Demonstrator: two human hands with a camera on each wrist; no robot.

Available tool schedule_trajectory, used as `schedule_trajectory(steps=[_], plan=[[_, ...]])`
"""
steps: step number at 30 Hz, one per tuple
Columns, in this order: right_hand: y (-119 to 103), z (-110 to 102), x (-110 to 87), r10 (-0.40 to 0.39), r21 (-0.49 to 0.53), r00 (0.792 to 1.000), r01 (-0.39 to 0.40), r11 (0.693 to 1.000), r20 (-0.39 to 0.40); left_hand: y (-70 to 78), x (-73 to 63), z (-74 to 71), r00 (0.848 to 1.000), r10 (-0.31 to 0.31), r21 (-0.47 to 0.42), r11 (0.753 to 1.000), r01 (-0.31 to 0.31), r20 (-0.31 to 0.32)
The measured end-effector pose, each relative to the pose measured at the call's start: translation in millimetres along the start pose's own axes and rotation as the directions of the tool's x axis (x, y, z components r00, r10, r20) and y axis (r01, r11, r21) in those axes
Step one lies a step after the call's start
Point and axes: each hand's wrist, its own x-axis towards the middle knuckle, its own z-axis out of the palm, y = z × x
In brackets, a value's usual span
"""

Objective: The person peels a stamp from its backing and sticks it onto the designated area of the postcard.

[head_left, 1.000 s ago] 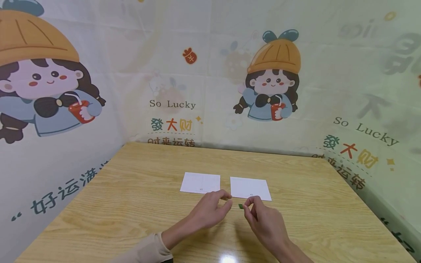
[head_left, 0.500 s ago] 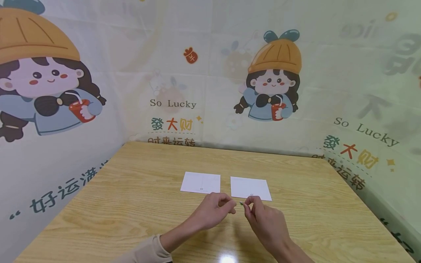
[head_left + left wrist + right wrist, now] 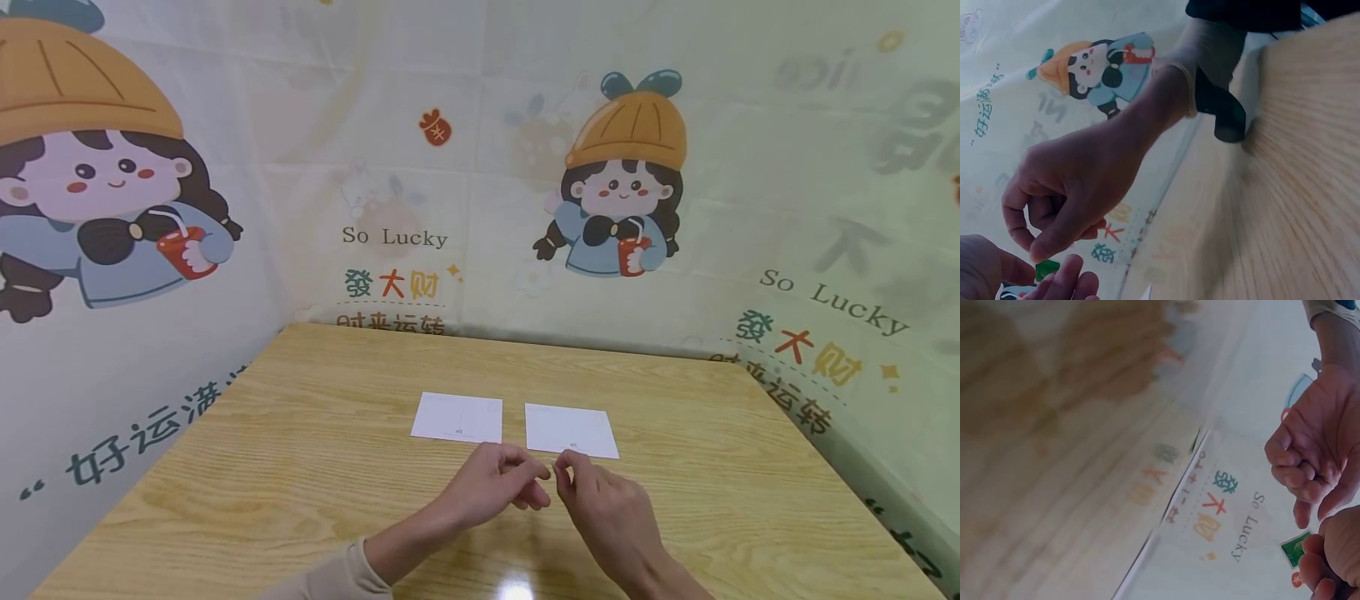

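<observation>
My right hand [image 3: 611, 508] pinches a small green stamp [image 3: 1294, 549] with a pale border between thumb and index finger. In the head view the stamp is edge-on and almost lost at the fingertips; the left wrist view shows its green face [image 3: 1047, 270]. My left hand [image 3: 491, 487] hovers just left of it, fingers bent and loose, thumb and index tips close to the stamp. Two white postcards lie flat beyond the hands: a left card [image 3: 456, 416] and a right card [image 3: 572, 430], each with a small printed mark near its lower edge.
The wooden table [image 3: 315, 500] stretches out around the hands and cards. A printed cloth [image 3: 480, 167] with cartoon figures and lettering hangs behind and along both sides.
My left hand has shifted right, closing in on the right fingertips. The stamp has turned from showing its green face to edge-on. Both postcards stay where they were.
</observation>
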Motion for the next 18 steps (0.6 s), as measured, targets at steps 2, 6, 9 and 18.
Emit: schedule_trajectory(steps=[2, 6, 9, 18], plan=[[-0.4, -0.5, -0.1, -0.021, -0.001, 1.000, 0.021, 1.000, -0.004, 0.4, -0.1, 0.9, 1.000, -0.026, -0.067, 0.997, 0.026, 0.009], [-1.1, -0.5, -1.2, -0.044, 0.001, 0.999, 0.044, 0.999, -0.015, 2.3, 0.3, 2.3, 0.997, -0.075, -0.178, 0.981, 0.077, 0.015], [-0.8, -0.1, -2.0, -0.056, -0.010, 0.998, 0.056, 0.998, -0.026, 3.9, 0.3, 2.9, 0.995, -0.101, -0.228, 0.968, 0.101, 0.013], [-3.4, -0.2, -0.1, -0.066, 0.007, 0.997, 0.066, 0.998, -0.048, 5.4, -0.3, 3.3, 0.993, -0.116, -0.270, 0.957, 0.106, -0.021]])
